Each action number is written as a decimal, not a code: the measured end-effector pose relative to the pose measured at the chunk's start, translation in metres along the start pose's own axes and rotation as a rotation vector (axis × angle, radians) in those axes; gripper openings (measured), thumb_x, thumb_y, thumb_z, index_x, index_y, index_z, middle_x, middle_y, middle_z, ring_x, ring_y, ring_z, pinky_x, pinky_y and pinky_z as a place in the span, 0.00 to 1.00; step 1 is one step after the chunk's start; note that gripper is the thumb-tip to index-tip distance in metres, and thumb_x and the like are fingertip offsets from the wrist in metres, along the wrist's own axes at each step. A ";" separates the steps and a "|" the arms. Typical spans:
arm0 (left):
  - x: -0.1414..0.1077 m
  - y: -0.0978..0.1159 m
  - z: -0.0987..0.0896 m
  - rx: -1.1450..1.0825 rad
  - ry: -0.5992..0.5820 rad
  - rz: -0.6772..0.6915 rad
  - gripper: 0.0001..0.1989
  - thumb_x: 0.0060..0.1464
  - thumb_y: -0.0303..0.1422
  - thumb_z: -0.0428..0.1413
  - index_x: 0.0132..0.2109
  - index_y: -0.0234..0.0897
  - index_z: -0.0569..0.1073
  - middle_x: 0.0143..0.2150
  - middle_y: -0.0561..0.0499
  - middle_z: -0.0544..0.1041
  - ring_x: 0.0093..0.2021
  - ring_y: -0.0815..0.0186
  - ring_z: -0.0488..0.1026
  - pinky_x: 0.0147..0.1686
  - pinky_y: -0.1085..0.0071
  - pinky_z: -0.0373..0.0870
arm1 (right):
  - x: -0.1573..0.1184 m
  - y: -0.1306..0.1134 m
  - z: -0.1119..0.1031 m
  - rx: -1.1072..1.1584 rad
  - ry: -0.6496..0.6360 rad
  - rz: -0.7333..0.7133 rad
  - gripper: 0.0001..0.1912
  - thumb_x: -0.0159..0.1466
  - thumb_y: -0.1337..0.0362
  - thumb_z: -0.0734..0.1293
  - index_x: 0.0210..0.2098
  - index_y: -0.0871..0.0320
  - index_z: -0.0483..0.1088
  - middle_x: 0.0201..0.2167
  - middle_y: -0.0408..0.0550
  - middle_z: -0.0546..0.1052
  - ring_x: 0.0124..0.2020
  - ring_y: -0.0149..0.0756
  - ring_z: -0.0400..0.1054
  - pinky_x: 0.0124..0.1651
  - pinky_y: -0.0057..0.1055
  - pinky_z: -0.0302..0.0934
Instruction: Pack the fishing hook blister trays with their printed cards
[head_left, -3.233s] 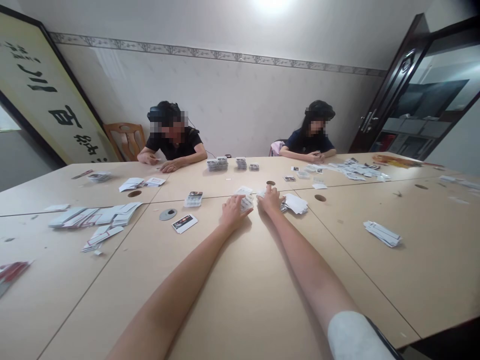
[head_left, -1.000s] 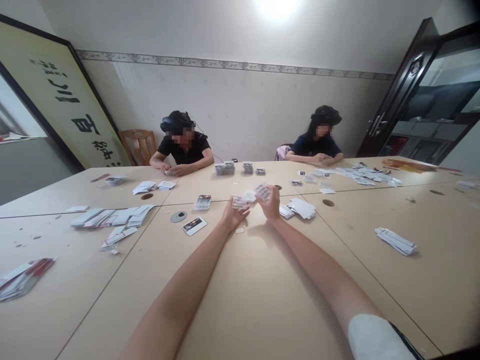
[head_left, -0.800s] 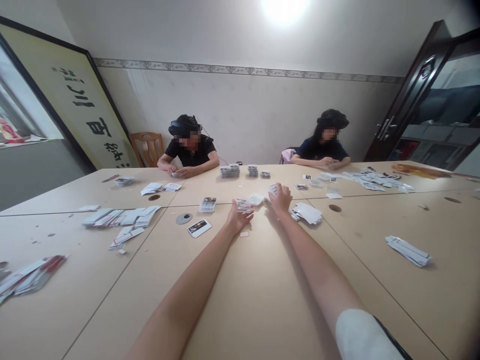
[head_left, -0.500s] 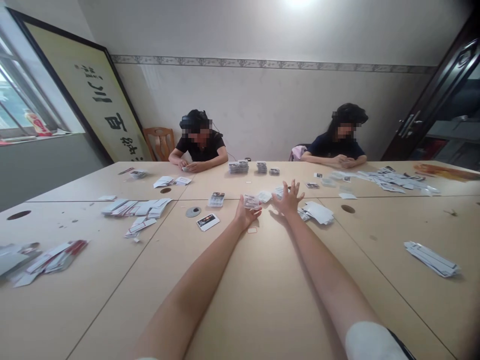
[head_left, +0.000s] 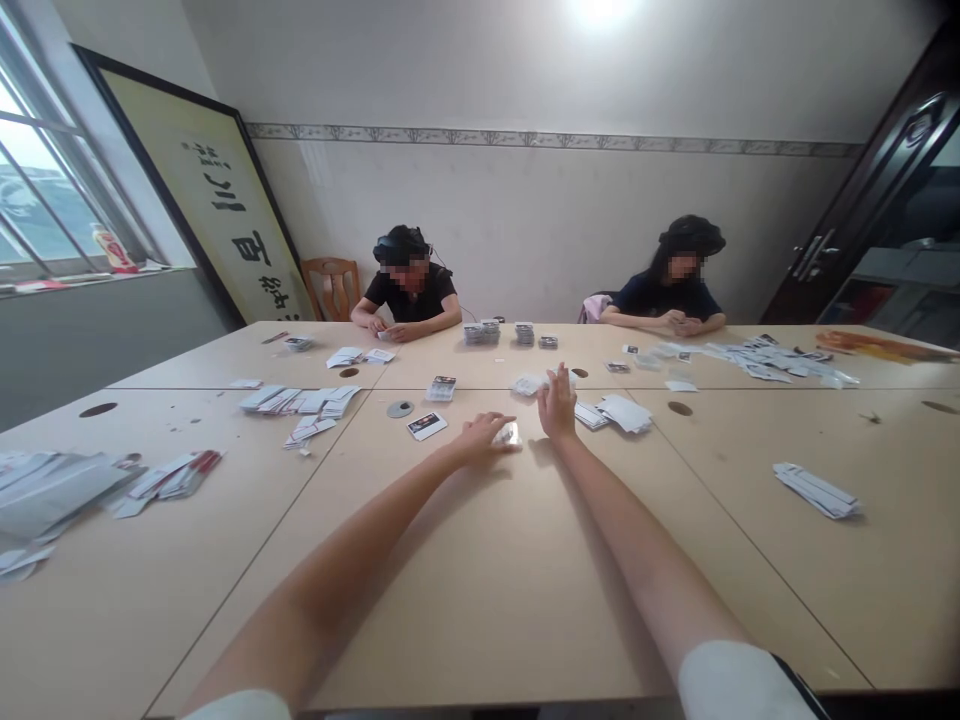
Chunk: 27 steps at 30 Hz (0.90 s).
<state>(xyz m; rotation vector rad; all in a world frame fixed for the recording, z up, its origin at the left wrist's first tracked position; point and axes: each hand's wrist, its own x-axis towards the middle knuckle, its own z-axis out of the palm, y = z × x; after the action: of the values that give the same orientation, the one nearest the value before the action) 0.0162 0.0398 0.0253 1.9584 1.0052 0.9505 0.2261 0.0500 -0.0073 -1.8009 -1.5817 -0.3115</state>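
My left hand [head_left: 481, 437] is turned palm down low over the table, its fingers and thumb around a small clear plastic packet [head_left: 511, 435]; the packet's contents are too small to make out. My right hand [head_left: 556, 405] is raised on edge with fingers stretched upward and holds nothing that I can see. Just behind it lies a small heap of clear plastic packets [head_left: 527, 384], partly hidden by the hand. White cards [head_left: 626, 413] are piled to the right of my right hand. Left of my left hand lies a card with a dark picture [head_left: 427, 426].
A packet with a dark label [head_left: 441, 388] and a grey disc [head_left: 400, 409] lie left of centre. White paper strips [head_left: 304, 402] spread farther left, another bundle [head_left: 817, 490] at right. Stacked packs [head_left: 481, 332] stand at the back. Two people sit opposite, hands on the table.
My left hand has turned from palm up to palm down, bringing the clear packet lower and nearer. My right hand's spread fingers have come together and straightened. The view has shifted slightly.
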 end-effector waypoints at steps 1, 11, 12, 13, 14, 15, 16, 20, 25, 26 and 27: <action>-0.010 -0.002 -0.006 0.060 -0.008 0.001 0.14 0.62 0.39 0.58 0.50 0.37 0.76 0.57 0.43 0.74 0.59 0.56 0.70 0.62 0.48 0.63 | -0.003 -0.001 -0.002 0.016 -0.012 -0.006 0.25 0.72 0.65 0.49 0.66 0.64 0.55 0.75 0.63 0.43 0.76 0.46 0.34 0.67 0.51 0.46; -0.050 -0.043 -0.091 0.663 0.166 -0.229 0.19 0.63 0.38 0.57 0.58 0.37 0.71 0.63 0.41 0.68 0.63 0.52 0.65 0.63 0.45 0.61 | -0.028 -0.006 -0.010 0.198 -0.080 -0.106 0.16 0.70 0.65 0.57 0.53 0.61 0.68 0.71 0.58 0.56 0.73 0.45 0.47 0.68 0.46 0.52; -0.051 -0.047 -0.095 0.698 0.157 -0.244 0.19 0.63 0.39 0.57 0.57 0.36 0.71 0.62 0.42 0.69 0.62 0.53 0.66 0.63 0.45 0.62 | -0.028 -0.005 -0.009 0.218 -0.074 -0.103 0.15 0.69 0.65 0.57 0.52 0.61 0.69 0.71 0.58 0.57 0.73 0.46 0.47 0.68 0.47 0.52; -0.051 -0.049 -0.098 0.727 0.145 -0.253 0.19 0.63 0.39 0.57 0.57 0.36 0.72 0.61 0.42 0.70 0.61 0.53 0.67 0.62 0.46 0.64 | -0.027 -0.003 -0.007 0.238 -0.068 -0.101 0.15 0.69 0.65 0.57 0.50 0.60 0.70 0.71 0.59 0.57 0.73 0.47 0.47 0.68 0.47 0.53; -0.051 -0.051 -0.100 0.753 0.133 -0.257 0.18 0.63 0.40 0.56 0.56 0.36 0.72 0.60 0.42 0.71 0.60 0.54 0.68 0.61 0.47 0.65 | -0.027 -0.001 -0.006 0.258 -0.062 -0.098 0.14 0.69 0.65 0.57 0.49 0.60 0.70 0.71 0.60 0.57 0.73 0.48 0.47 0.68 0.48 0.54; -0.051 -0.051 -0.101 0.776 0.120 -0.256 0.18 0.64 0.40 0.56 0.56 0.35 0.72 0.59 0.42 0.72 0.59 0.54 0.69 0.61 0.47 0.65 | -0.026 0.000 -0.004 0.278 -0.057 -0.096 0.14 0.68 0.65 0.58 0.47 0.60 0.71 0.71 0.60 0.57 0.73 0.50 0.48 0.67 0.49 0.55; -0.051 -0.051 -0.102 0.796 0.110 -0.252 0.18 0.64 0.40 0.56 0.56 0.35 0.72 0.59 0.42 0.72 0.59 0.55 0.70 0.60 0.47 0.66 | -0.025 0.002 -0.002 0.299 -0.050 -0.095 0.13 0.68 0.64 0.58 0.46 0.60 0.71 0.71 0.61 0.57 0.73 0.51 0.48 0.67 0.50 0.55; -0.051 -0.045 -0.101 0.859 0.092 -0.211 0.17 0.64 0.40 0.56 0.56 0.35 0.72 0.58 0.42 0.73 0.58 0.55 0.70 0.60 0.48 0.67 | -0.025 0.003 0.005 0.383 -0.012 -0.102 0.11 0.66 0.64 0.59 0.44 0.58 0.71 0.70 0.61 0.59 0.72 0.53 0.49 0.66 0.54 0.56; -0.053 -0.043 -0.097 0.889 0.148 -0.143 0.16 0.64 0.40 0.56 0.53 0.35 0.74 0.55 0.43 0.74 0.56 0.57 0.72 0.58 0.50 0.69 | -0.026 0.000 -0.001 0.498 0.055 -0.139 0.10 0.65 0.65 0.60 0.41 0.57 0.72 0.67 0.59 0.64 0.70 0.54 0.53 0.66 0.55 0.56; -0.053 -0.043 -0.096 0.891 0.176 -0.124 0.16 0.64 0.39 0.56 0.53 0.35 0.74 0.55 0.43 0.75 0.55 0.57 0.72 0.58 0.50 0.69 | -0.027 -0.002 -0.004 0.524 0.074 -0.147 0.10 0.65 0.65 0.60 0.41 0.58 0.73 0.66 0.60 0.65 0.70 0.54 0.54 0.67 0.55 0.55; -0.054 -0.043 -0.095 0.891 0.208 -0.100 0.15 0.64 0.39 0.56 0.53 0.35 0.74 0.54 0.43 0.75 0.55 0.58 0.73 0.58 0.50 0.69 | -0.027 -0.005 -0.007 0.550 0.093 -0.153 0.11 0.65 0.65 0.60 0.41 0.58 0.73 0.65 0.60 0.66 0.70 0.54 0.55 0.67 0.56 0.55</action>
<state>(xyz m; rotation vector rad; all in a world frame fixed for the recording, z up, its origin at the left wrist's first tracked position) -0.1009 0.0372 0.0179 2.4928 1.8558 0.7073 0.2174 0.0248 -0.0170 -1.2319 -1.5532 -0.0196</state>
